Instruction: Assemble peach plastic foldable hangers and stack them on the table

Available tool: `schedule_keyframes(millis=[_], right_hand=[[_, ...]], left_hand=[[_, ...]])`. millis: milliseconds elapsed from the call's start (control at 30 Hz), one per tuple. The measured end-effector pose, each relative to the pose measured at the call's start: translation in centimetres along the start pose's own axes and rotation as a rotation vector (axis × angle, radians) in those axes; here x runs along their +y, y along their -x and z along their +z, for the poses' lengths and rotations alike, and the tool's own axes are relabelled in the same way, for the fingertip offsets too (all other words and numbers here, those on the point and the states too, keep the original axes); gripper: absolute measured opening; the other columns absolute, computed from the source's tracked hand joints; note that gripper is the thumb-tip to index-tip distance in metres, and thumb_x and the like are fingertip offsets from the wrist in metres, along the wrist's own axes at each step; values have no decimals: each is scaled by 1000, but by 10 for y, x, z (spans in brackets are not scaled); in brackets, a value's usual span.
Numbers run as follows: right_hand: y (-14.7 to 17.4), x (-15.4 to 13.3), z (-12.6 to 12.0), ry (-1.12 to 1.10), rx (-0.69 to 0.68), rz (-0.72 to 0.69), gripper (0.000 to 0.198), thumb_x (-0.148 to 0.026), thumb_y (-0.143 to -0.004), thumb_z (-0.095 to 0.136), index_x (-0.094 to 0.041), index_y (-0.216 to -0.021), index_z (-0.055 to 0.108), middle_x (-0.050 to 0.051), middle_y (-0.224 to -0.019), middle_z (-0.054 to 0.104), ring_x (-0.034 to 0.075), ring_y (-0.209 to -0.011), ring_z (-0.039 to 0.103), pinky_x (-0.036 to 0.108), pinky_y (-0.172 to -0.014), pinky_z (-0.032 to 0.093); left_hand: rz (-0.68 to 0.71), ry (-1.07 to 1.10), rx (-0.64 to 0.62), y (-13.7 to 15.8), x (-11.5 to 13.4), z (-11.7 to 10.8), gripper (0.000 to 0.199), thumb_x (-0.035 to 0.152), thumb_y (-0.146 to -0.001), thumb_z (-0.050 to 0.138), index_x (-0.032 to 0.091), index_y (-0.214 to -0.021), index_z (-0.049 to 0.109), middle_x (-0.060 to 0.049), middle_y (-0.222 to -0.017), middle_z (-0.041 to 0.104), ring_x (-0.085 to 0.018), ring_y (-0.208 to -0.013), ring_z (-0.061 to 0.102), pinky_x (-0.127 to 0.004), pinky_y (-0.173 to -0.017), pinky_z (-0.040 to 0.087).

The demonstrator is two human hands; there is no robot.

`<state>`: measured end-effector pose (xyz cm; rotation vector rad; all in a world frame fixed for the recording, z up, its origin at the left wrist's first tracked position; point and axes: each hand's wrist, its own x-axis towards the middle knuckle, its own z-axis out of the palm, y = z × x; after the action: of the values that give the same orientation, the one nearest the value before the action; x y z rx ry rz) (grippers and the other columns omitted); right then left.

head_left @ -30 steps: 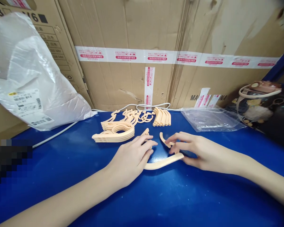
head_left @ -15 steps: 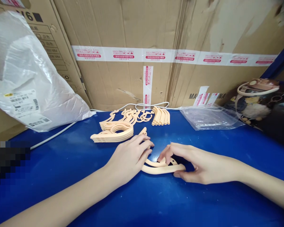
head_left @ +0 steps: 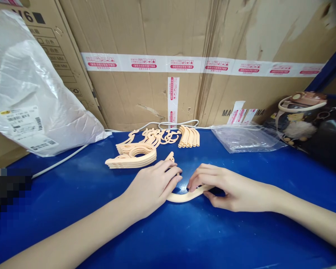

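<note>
A beige plastic folding clothes hanger [head_left: 182, 197] lies low over the blue table, its curved bar running between my two hands. My left hand [head_left: 154, 186] covers its left part with bent fingers, and a short piece of it sticks out above the knuckles. On the bar's right end, my right hand [head_left: 220, 185] closes with fingers on top and thumb below. Much of the hanger is hidden under both hands. Beyond my left hand sits a stack of beige hanger bodies [head_left: 131, 162]. Several loose hooks [head_left: 154, 136] and a row of curved hanger arms [head_left: 189, 137] lie behind it.
Large cardboard boxes [head_left: 128, 97] form a wall at the back of the blue table [head_left: 184, 239]. A white plastic parcel [head_left: 44, 97] leans at the left. A clear plastic bag [head_left: 240, 140], a black bag [head_left: 324, 138] and a white cable [head_left: 64, 160] lie around the edges.
My right hand has moved slightly up, turning the bar's right end with it. Two bars showed apart before; now one curved bar shows. My left hand has stayed nearly still.
</note>
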<state>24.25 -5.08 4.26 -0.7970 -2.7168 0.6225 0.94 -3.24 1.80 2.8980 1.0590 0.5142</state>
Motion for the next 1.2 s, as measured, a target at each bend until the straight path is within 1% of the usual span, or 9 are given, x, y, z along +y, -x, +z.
schedule_keyframes(millis=[133, 233, 400, 500, 600, 867, 1000, 1100, 1200], right_hand=[[0, 7, 2, 74, 47, -15, 37, 4, -78, 46, -19, -104, 58, 3, -101, 61, 18, -99, 50, 34, -91, 41], [0, 15, 1, 120, 88, -20, 39, 6, -79, 43, -19, -104, 57, 4, -101, 61, 18, -100, 50, 34, -90, 41], [1, 26, 1, 173, 141, -27, 30, -1, -89, 38, -19, -103, 57, 5, -95, 60, 18, -94, 50, 32, -82, 44], [2, 29, 3, 270, 217, 29, 20, -11, -92, 43, -19, -103, 58, 7, -99, 58, 19, -91, 53, 33, -78, 45], [2, 28, 5, 332, 279, 149, 14, -21, -93, 48, -19, -103, 58, 4, -86, 58, 19, -78, 54, 31, -69, 45], [2, 16, -1, 280, 222, 132, 19, -26, -97, 43, -22, -109, 58, 5, -101, 65, 20, -91, 58, 34, -79, 44], [3, 15, -3, 132, 181, 120, 22, -29, -97, 45, -22, -113, 57, 5, -106, 64, 19, -96, 58, 33, -84, 45], [2, 13, 0, -60, 109, 93, 26, -28, -96, 46, -24, -121, 53, 4, -118, 60, 17, -106, 55, 31, -92, 43], [0, 16, 2, -120, 172, 114, 26, -32, -95, 48, -23, -119, 54, 5, -121, 57, 17, -111, 52, 32, -96, 41]], left_hand=[[6, -55, 18, 1, 0, 1, 32, 21, -99, 29, 18, -118, 53, -8, -119, 62, -23, -105, 60, -36, -84, 52], [56, -17, 42, 2, -2, 2, 35, 10, -92, 32, 17, -121, 50, -7, -117, 62, -23, -109, 57, -38, -89, 49], [127, 154, -57, 1, -3, -3, 46, -1, -84, 32, 20, -122, 48, -5, -121, 57, -20, -111, 52, -36, -96, 45], [141, 205, -85, 0, -4, -7, 52, -4, -81, 35, 21, -125, 46, -5, -126, 54, -20, -111, 51, -36, -96, 44], [127, 238, -84, -1, -4, -8, 52, -2, -81, 40, 22, -127, 44, -6, -127, 52, -21, -112, 50, -38, -96, 43], [137, 411, -57, 0, 0, -9, 53, 0, -81, 46, 25, -127, 44, -2, -128, 50, -15, -117, 49, -29, -102, 40], [95, 372, -57, 1, 0, -9, 43, 18, -84, 60, 25, -125, 48, -4, -131, 50, -20, -120, 47, -36, -104, 38], [43, 322, -47, 2, 0, -7, 59, 43, -78, 70, 25, -129, 46, -7, -136, 48, -26, -124, 44, -44, -103, 38], [21, 309, -89, 3, 0, -6, 63, 45, -79, 68, 23, -133, 43, -8, -128, 55, -26, -115, 52, -42, -96, 44]])
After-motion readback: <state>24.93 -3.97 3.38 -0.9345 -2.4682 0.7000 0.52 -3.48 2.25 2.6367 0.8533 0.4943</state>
